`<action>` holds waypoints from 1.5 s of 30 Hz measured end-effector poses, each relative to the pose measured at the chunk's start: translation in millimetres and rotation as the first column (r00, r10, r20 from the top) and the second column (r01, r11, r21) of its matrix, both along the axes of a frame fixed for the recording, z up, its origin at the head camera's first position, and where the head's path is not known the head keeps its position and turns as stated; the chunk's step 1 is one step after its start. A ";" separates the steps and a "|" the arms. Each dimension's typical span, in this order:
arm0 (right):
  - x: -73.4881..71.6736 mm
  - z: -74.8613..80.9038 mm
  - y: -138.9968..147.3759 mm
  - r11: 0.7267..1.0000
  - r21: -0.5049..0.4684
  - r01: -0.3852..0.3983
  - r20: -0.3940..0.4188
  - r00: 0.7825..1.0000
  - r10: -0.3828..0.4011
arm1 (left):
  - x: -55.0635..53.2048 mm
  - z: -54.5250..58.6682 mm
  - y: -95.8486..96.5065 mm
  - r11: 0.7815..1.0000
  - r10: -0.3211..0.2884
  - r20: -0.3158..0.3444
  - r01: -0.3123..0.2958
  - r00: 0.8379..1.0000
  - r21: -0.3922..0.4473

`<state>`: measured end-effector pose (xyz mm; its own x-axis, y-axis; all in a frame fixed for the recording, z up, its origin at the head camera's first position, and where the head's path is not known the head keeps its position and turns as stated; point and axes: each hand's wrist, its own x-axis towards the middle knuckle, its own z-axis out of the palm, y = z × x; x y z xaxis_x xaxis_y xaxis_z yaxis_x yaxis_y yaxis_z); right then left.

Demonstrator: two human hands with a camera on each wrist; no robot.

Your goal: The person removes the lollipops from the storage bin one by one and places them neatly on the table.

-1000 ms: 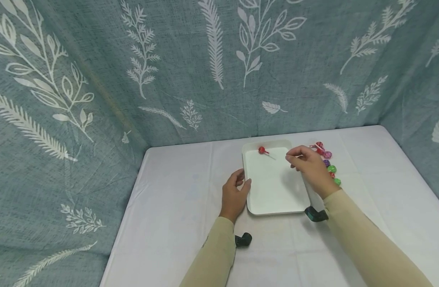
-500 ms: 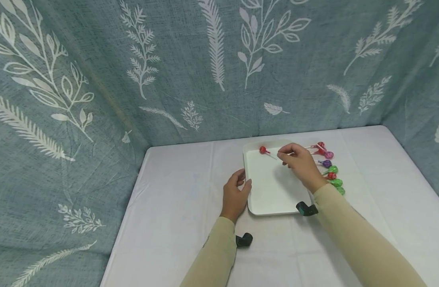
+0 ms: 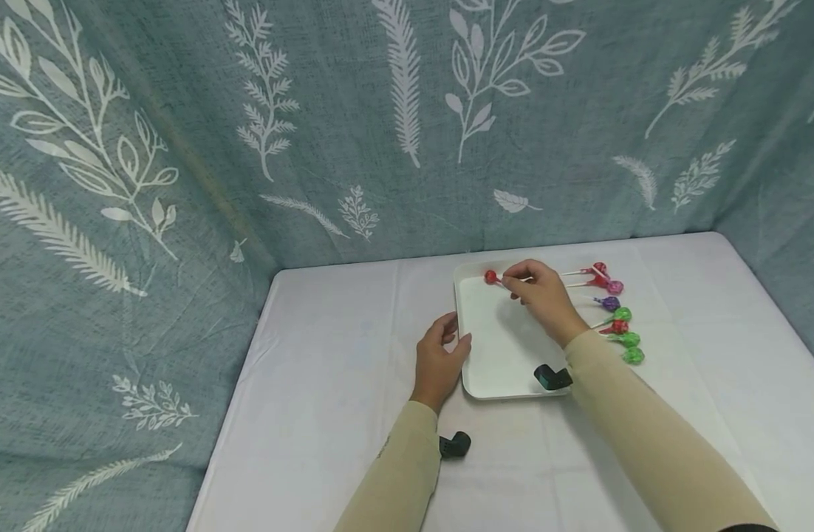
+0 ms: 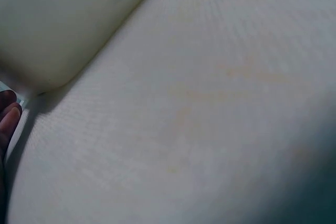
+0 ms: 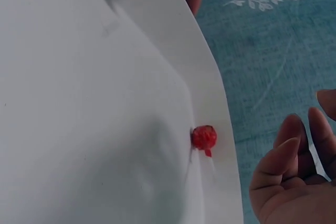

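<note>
A shallow white tray [image 3: 493, 369] lies on the cloth, and one red lollipop [image 3: 490, 277] rests in it by the far wall. My left hand [image 3: 439, 362] grips the tray's left rim, thumb over the edge and fingers along the outside. Fingers [image 4: 10, 121] of that hand show beside the outer wall in the left wrist view. Over the tray's far part, my right hand [image 3: 536, 295] has loosely bent fingers right by the red lollipop, covering most of its stick. In the right wrist view these fingers [image 5: 286, 156] stand apart from the candy head.
To the right of the tray lie several more lollipops: red and pink ones at the back, a purple lollipop [image 3: 608, 304], then green ones such as this green lollipop [image 3: 633, 355]. A white cloth [image 3: 327, 384] covers the table. Blue-green leaf-patterned curtains [image 3: 354, 148] hang behind and beside it.
My right hand has moved left across the tray to the red lollipop, uncovering the row of lollipops on the right. The left hand has kept its hold on the rim.
</note>
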<state>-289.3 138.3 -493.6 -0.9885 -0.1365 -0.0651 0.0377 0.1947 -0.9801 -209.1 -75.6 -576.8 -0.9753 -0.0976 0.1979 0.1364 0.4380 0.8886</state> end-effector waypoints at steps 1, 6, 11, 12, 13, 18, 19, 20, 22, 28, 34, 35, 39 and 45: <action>-0.3 -0.5 -1.8 1.000 0.005 0.001 -0.004 1.000 0.000 | 0.3 0.0 -0.4 1.000 -0.001 -0.002 0.001 1.000 -0.001; -1.4 -2.9 -11.6 1.000 0.012 0.002 0.000 1.000 -0.002 | 1.3 -0.2 -2.2 1.000 -0.011 -0.011 0.011 1.000 -0.007; -1.6 -6.1 -22.2 1.000 0.000 0.002 0.003 1.000 -0.002 | 3.2 -1.5 -3.9 1.000 -0.019 -0.021 0.018 1.000 -0.009; -1.4 -6.5 -24.4 1.000 0.001 0.003 0.002 1.000 -0.003 | 3.7 -1.9 -4.3 1.000 -0.019 -0.020 0.019 1.000 -0.011; -1.3 -7.1 -26.5 1.000 0.004 0.006 -0.002 1.000 -0.006 | 4.1 -2.2 -4.7 1.000 -0.020 -0.021 0.020 1.000 -0.013; -0.3 -12.7 -35.1 1.000 -0.008 0.021 -0.009 1.000 -0.021 | 6.1 -4.5 -7.8 0.999 -0.027 -0.028 0.026 0.999 -0.020; -0.4 -14.9 -36.0 1.000 -0.007 0.026 -0.009 1.000 -0.026 | 6.4 -4.9 -8.5 0.999 -0.030 -0.032 0.029 0.999 -0.020; -0.4 -17.3 -36.6 0.999 -0.005 0.032 -0.005 0.999 -0.032 | 6.6 -5.3 -9.2 0.999 -0.031 -0.035 0.031 0.999 -0.022; -1.5 -23.6 -37.5 0.999 0.005 0.044 0.002 0.999 -0.044 | 7.1 -5.7 -10.7 0.999 -0.036 -0.040 0.035 0.999 -0.025; -2.7 -42.8 -38.1 0.994 0.031 0.103 0.012 0.995 -0.103 | 9.0 -7.2 -14.5 0.998 -0.053 -0.045 0.051 0.998 -0.028; -4.3 -51.6 -37.3 0.990 0.064 0.122 0.013 0.992 -0.123 | 10.4 -8.4 -14.3 0.998 -0.044 -0.052 0.042 0.998 -0.038; -4.3 -52.7 -36.9 0.990 0.070 0.119 0.014 0.993 -0.120 | 10.6 -8.3 -14.0 0.998 -0.044 -0.051 0.042 0.998 -0.038; -4.1 -58.2 -35.3 0.991 0.079 0.104 0.017 0.994 -0.105 | 11.4 -7.9 -13.0 0.998 -0.054 -0.049 0.053 0.997 -0.031; -3.6 -64.9 -35.0 0.988 0.145 0.058 -0.026 0.998 -0.055 | 12.3 -6.2 -13.4 0.998 -0.053 -0.065 0.052 0.996 -0.023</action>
<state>-292.9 103.3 -558.5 -0.9957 -0.0713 -0.0588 0.0318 0.3332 -0.9423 -196.8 -89.0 -583.0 -0.9638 -0.0415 0.2634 0.2177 0.4476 0.8673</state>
